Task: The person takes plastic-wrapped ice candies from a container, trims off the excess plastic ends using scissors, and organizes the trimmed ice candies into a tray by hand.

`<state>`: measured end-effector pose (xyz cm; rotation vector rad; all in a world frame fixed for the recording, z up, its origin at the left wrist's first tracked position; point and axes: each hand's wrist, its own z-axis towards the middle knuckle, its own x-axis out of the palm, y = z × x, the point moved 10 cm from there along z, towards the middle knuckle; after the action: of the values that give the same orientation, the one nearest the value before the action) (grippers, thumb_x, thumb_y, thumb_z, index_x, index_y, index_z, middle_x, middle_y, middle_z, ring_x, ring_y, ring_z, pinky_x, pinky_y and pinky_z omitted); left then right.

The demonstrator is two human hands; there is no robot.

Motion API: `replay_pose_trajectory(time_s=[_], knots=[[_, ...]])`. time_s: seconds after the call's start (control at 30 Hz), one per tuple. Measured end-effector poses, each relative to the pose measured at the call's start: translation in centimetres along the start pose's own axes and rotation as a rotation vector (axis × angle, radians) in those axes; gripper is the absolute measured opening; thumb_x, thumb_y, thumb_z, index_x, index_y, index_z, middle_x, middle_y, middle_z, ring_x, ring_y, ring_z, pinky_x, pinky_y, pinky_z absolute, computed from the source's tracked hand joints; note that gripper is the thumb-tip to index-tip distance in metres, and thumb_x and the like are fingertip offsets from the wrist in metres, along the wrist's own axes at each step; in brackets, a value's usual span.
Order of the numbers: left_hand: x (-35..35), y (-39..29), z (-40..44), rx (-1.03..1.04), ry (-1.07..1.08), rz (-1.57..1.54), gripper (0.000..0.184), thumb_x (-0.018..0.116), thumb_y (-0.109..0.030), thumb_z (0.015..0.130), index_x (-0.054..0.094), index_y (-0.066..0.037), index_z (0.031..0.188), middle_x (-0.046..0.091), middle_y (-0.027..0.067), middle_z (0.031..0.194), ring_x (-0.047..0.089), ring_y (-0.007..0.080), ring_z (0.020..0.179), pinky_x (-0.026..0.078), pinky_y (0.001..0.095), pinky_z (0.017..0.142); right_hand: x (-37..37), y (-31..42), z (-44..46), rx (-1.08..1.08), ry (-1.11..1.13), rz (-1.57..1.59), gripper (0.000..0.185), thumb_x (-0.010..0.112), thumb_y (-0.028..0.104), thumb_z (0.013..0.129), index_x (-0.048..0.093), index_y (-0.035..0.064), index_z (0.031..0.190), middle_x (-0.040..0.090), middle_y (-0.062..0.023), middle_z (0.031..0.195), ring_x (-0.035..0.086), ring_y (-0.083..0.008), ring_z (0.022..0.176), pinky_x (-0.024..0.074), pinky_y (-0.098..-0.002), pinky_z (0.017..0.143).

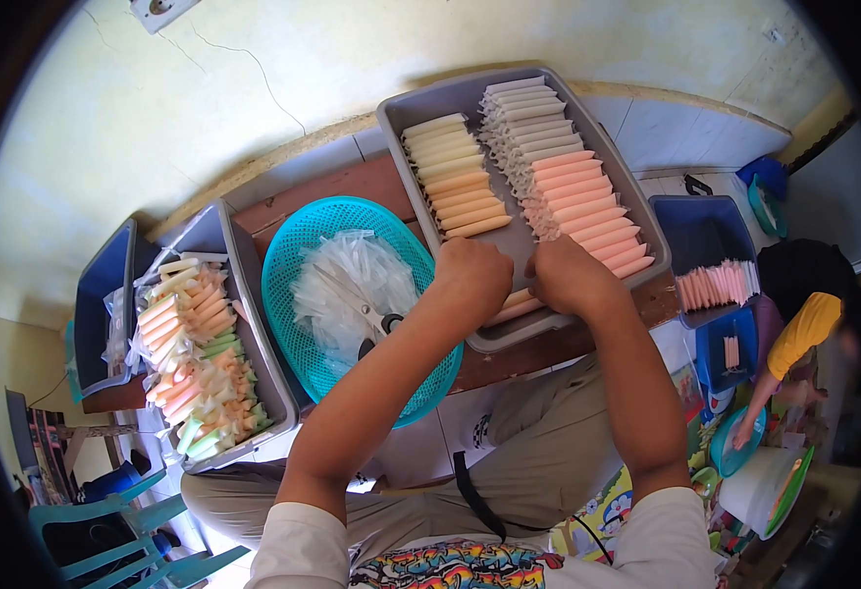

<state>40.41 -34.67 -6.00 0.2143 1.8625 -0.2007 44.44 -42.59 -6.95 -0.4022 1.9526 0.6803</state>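
Curling hands: the left hand and right hand bend over the near end of the grey rectangular plastic tray, fingertips hidden; whether either pinches anything, I cannot tell.
Peach tubes: slim peach-coloured tubes in clear plastic wrap lie by the near edge, between the wrists.
Left column: pale-yellow and orange wrapped tubes line the left edge, the left hand just beyond their near end.
Right column: whitish wrapped tubes fill the far right corner; pink wrapped tubes run towards the near right corner, beside the right hand.
Careful laying: a light hold along each tube's body should spare the thin wrap; squaring the ends would keep columns straight.
Turquoise basket: the oval perforated plastic basket, holding black-handled metal scissors, stands just beside the left edge; the left forearm is best kept above it.
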Motion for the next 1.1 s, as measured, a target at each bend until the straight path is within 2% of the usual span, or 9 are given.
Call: replay_pose_trajectory(time_s=[0.3, 0.53, 0.73, 0.83, 0.9, 1.03, 1.1], knots=[[1.0, -0.1, 0.8, -0.038, 0.094, -0.046, 0.018, 0.082, -0.012, 0.081, 0.086, -0.011, 0.099, 0.083, 0.0128, 0.105, 0.081, 0.0291, 0.100, 0.064, 0.0412, 0.083, 1.8, 0.1, 1.4, -0.057, 0.107, -0.089, 0.013, 0.071, -0.002, 0.085, 0.079, -0.0064, 0.094, 0.077, -0.0297, 0.103, 0.075, -0.0433, 0.108, 0.0601, -0.0482, 0.096], [1.2, 0.0, 1.1, -0.045, 0.098, -0.071, 0.020, 0.082, -0.011, 0.080, 0.086, -0.010, 0.100, 0.083, 0.0135, 0.106, 0.081, 0.0304, 0.101, 0.065, 0.0425, 0.084, 1.3, 0.0, 1.3, -0.039, 0.063, -0.104, 0.012, 0.071, -0.002, 0.084, 0.080, -0.0061, 0.092, 0.077, -0.0297, 0.102, 0.076, -0.0428, 0.105, 0.0602, -0.0488, 0.095], [1.3, -0.2, 1.8, -0.022, 0.001, -0.120, 0.019, 0.078, -0.013, 0.083, 0.085, -0.008, 0.100, 0.082, 0.0162, 0.105, 0.081, 0.0318, 0.101, 0.065, 0.0443, 0.085, 1.0, 0.0, 1.3, -0.105, -0.001, -0.075, 0.011, 0.073, 0.000, 0.082, 0.081, -0.0027, 0.088, 0.076, -0.0297, 0.097, 0.077, -0.0427, 0.100, 0.0598, -0.0492, 0.094], [1.8, -0.4, 1.8, 0.002, 0.084, -0.088, 0.018, 0.076, -0.014, 0.085, 0.085, -0.007, 0.099, 0.082, 0.0170, 0.103, 0.081, 0.0333, 0.100, 0.065, 0.0446, 0.084, 1.0, -0.2, 1.5, -0.125, -0.052, -0.024, 0.011, 0.073, 0.000, 0.081, 0.082, -0.0024, 0.088, 0.077, -0.0293, 0.096, 0.077, -0.0427, 0.098, 0.0597, -0.0497, 0.094], [0.9, 0.6, 2.1, -0.088, -0.078, -0.101, 0.018, 0.076, -0.015, 0.086, 0.085, -0.008, 0.100, 0.082, 0.0158, 0.104, 0.081, 0.0331, 0.100, 0.064, 0.0462, 0.082, 0.3, -0.1, 1.4, -0.129, -0.125, 0.002, 0.015, 0.073, -0.001, 0.080, 0.082, -0.0034, 0.092, 0.077, -0.0296, 0.098, 0.077, -0.0430, 0.099, 0.0594, -0.0499, 0.095], [0.5, 1.4, 2.7, -0.156, -0.113, -0.014, 0.017, 0.077, -0.017, 0.086, 0.085, -0.012, 0.100, 0.082, 0.0132, 0.103, 0.080, 0.0312, 0.101, 0.060, 0.0459, 0.085, -0.8, 0.2, 0.8, -0.143, -0.197, 0.067, 0.016, 0.072, -0.001, 0.080, 0.080, -0.0050, 0.093, 0.075, -0.0314, 0.099, 0.075, -0.0455, 0.101, 0.0584, -0.0500, 0.097], [-0.1, 1.9, 2.7, -0.208, -0.160, 0.047, 0.016, 0.078, -0.018, 0.086, 0.085, -0.014, 0.100, 0.081, 0.0107, 0.103, 0.080, 0.0290, 0.102, 0.055, 0.0452, 0.091, -1.6, 0.5, 0.6, -0.168, -0.264, 0.065, 0.018, 0.069, -0.004, 0.080, 0.077, -0.0074, 0.096, 0.073, -0.0343, 0.106, 0.071, -0.0478, 0.106, 0.0572, -0.0504, 0.099]])
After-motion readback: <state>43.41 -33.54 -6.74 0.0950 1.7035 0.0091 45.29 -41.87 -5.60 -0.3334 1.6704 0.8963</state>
